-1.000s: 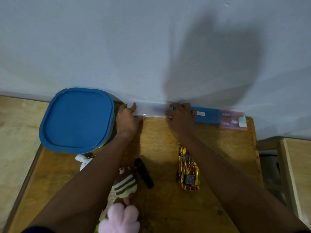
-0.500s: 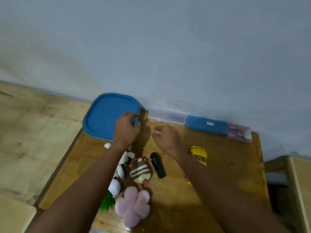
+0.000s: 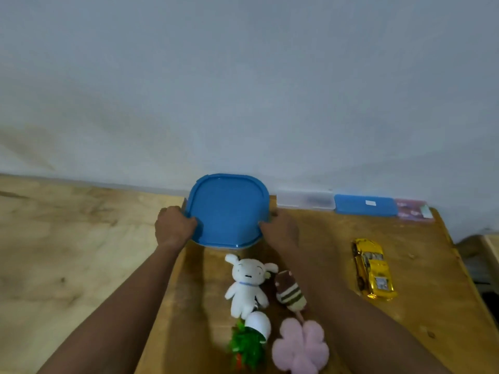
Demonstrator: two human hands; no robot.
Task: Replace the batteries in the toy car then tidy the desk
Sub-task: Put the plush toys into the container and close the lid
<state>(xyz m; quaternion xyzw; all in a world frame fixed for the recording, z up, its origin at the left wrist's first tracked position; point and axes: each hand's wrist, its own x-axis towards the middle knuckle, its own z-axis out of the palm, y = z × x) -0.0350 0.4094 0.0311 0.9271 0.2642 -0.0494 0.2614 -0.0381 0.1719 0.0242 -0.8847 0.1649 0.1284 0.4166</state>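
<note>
Where the desk (image 3: 405,319) comes closest to me, a pink flower plush (image 3: 299,346) lies beside a little potted plant (image 3: 252,338) that has tipped on its side, white pot up, green leaves towards me. Just past them a white plush dog (image 3: 247,284) lies on its back, and a brown striped ice-cream plush (image 3: 290,294) lies at its right, partly under my right forearm. The yellow toy car (image 3: 374,268) sits well off to the right on the bare wood, wheels down, apart from everything else and from both my hands.

Further out, my arms reach forward to the blue box (image 3: 228,209) at the back left of the desk. My left hand (image 3: 174,226) grips its left edge, fingers curled over the rim of the lid. My right hand (image 3: 280,229) holds the right edge, thumb on top near the corner, fingers wrapped down the side. The box overhangs the left end of the desk a little.

Along the back edge, right of the box, three flat cases stand in a row against the wall (image 3: 243,90): a clear case (image 3: 305,199), a blue case (image 3: 366,205), then a pink case (image 3: 414,210).
</note>
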